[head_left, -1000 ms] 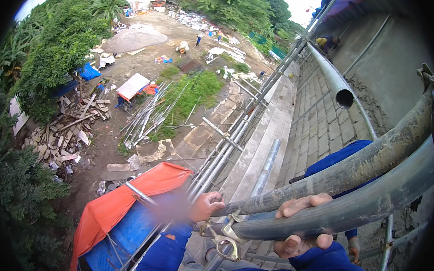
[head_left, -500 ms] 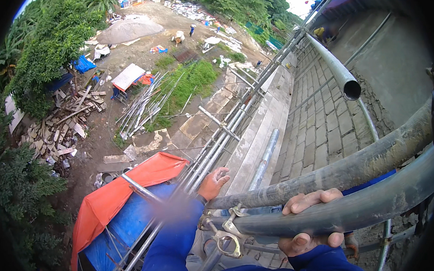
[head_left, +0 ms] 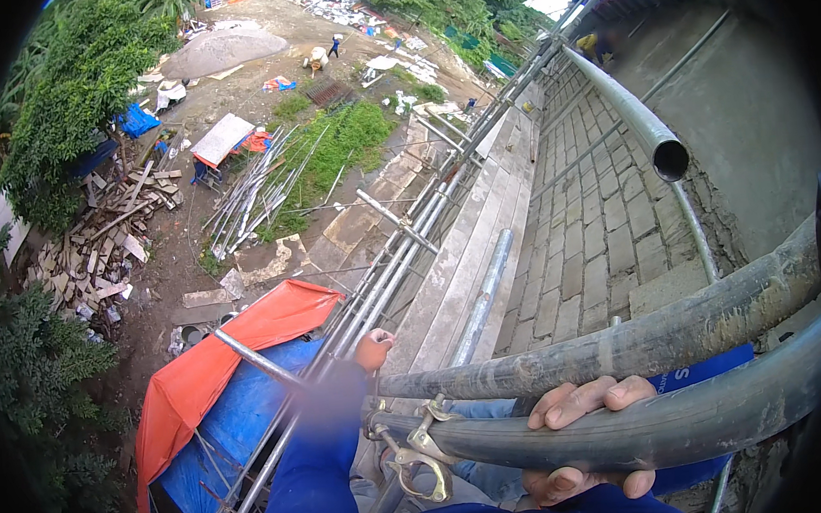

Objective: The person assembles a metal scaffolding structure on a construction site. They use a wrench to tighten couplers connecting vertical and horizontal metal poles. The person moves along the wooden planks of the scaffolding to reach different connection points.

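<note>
My right hand (head_left: 585, 401) wraps around a dark scaffold pipe (head_left: 698, 423), fingers over the top and more digits showing beneath. A second, mud-stained pipe (head_left: 638, 342) runs just beyond it. Near the held pipe's left end a metal scaffold coupler (head_left: 429, 432) is fitted, its ring-shaped half (head_left: 424, 479) hanging below. My left arm stretches forward along the scaffold rails. Beyond the left end of the stained pipe is my left hand (head_left: 373, 349), its fingers bent and partly hidden behind a blurred spot, so its grip is unclear.
Planks (head_left: 467, 272) form a walkway beside a block wall (head_left: 594, 219). A loose galvanized pipe (head_left: 482, 299) lies there. Another pipe (head_left: 631, 115) points toward me at upper right. Metal rails (head_left: 401, 257) border a drop to the ground, above an orange tarp (head_left: 239, 349). A person (head_left: 594, 47) is farther along.
My view has shifted slightly, moving the ground scene left and up. My left hand appears farther left and smaller, with less of its fingers showing. My right hand keeps its hold on the pipe.
</note>
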{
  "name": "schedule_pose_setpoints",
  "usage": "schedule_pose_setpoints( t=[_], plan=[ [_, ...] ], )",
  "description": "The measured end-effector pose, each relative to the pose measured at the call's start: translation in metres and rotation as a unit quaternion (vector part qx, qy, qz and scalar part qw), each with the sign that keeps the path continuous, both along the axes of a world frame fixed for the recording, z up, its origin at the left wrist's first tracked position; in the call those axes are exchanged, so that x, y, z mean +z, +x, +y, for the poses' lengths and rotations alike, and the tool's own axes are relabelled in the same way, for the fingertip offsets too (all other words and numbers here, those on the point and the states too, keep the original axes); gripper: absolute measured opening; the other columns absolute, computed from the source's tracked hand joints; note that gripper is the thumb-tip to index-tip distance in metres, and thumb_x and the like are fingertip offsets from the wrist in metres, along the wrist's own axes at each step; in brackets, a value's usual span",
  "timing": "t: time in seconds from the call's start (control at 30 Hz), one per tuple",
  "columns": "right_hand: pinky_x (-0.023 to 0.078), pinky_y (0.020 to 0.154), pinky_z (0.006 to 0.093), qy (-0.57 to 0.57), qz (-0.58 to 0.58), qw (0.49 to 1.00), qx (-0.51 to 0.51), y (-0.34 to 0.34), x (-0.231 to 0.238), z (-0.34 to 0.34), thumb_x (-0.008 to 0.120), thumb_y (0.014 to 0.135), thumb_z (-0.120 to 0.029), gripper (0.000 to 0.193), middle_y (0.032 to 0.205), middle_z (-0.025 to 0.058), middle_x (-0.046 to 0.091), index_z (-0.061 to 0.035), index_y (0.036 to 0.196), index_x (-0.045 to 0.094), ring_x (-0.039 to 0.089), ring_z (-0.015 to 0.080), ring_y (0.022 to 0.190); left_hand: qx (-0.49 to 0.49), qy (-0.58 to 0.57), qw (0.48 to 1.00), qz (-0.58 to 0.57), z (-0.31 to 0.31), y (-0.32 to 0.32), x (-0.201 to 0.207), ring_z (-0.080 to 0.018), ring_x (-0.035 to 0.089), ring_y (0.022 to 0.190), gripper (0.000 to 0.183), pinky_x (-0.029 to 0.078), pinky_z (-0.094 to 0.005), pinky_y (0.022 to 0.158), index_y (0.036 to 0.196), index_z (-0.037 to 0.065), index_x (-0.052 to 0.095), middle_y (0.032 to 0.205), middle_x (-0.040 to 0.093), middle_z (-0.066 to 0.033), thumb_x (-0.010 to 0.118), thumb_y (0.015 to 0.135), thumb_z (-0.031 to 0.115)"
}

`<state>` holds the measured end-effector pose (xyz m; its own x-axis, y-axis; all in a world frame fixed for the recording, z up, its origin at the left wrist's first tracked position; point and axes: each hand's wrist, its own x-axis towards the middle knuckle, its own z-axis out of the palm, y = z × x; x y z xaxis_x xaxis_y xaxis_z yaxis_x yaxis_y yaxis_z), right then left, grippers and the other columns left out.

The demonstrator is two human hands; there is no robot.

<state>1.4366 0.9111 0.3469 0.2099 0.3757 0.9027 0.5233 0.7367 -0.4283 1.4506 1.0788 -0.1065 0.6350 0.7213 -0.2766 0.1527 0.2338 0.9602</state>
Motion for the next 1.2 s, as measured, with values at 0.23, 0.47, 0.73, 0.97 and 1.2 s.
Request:
schedule_pose_setpoints(
  t=[0.23,0.47,0.73,0.97,1.2],
  plan=[
    [0.061,0.057,0.0315,-0.008,-0.025,1.0,-0.01,0.004,0.003,-0.002,0.076,0.083,-0.001,0.072,0.132,0.0189,0.037,-0.0458,0.136,0.056,0.063,0.0254,0.087,-0.001,-0.055,0.998,0.015,-0.031,-0.014,-0.112,-0.0125,0.063,0.079,0.021,0.05,-0.03,0.072,0.101,0.009,0.076,0.083,0.069,-0.0019,0.065,0.084,0.003],
    [0.062,0.058,0.0316,-0.021,-0.005,1.0,-0.019,0.014,-0.007,-0.009,0.078,0.083,-0.004,0.069,0.132,0.0177,0.038,-0.045,0.135,0.057,0.065,0.0251,0.088,0.009,-0.143,0.983,0.119,-0.068,-0.066,-0.132,-0.0158,0.064,0.072,0.016,0.049,-0.0314,0.066,0.084,0.01,0.077,0.075,0.069,-0.0049,0.06,0.085,0.01],
    [0.064,0.065,0.0385,-0.003,0.066,0.99,0.121,0.003,-0.008,0.002,0.08,0.08,0.002,0.065,0.135,0.0184,0.042,-0.0412,0.124,0.062,0.069,0.0301,0.098,0.118,-0.007,0.977,0.177,-0.104,-0.177,-0.179,-0.0183,0.065,0.077,0.02,0.052,-0.0352,0.069,0.089,0.006,0.076,0.084,0.072,-0.0055,0.057,0.087,0.008],
    [0.065,0.069,0.0425,-0.103,0.079,0.986,0.104,0.01,0.013,-0.019,0.08,0.075,0.003,0.063,0.136,0.0178,0.044,-0.0385,0.118,0.062,0.072,0.031,0.096,0.111,-0.088,0.987,0.082,-0.135,-0.18,-0.094,-0.0151,0.064,0.082,0.019,0.05,-0.0297,0.076,0.09,0.004,0.075,0.085,0.07,-0.0042,0.057,0.09,0.007],
    [0.065,0.065,0.037,-0.025,0.003,0.997,0.074,0.01,0.001,-0.001,0.079,0.077,-0.001,0.064,0.135,0.0177,0.04,-0.0429,0.122,0.061,0.07,0.0258,0.091,0.19,-0.047,0.98,0.046,-0.148,-0.204,-0.078,-0.0158,0.063,0.08,0.02,0.05,-0.0327,0.076,0.091,0.001,0.073,0.083,0.069,-0.006,0.061,0.095,0.016]
  ],
)
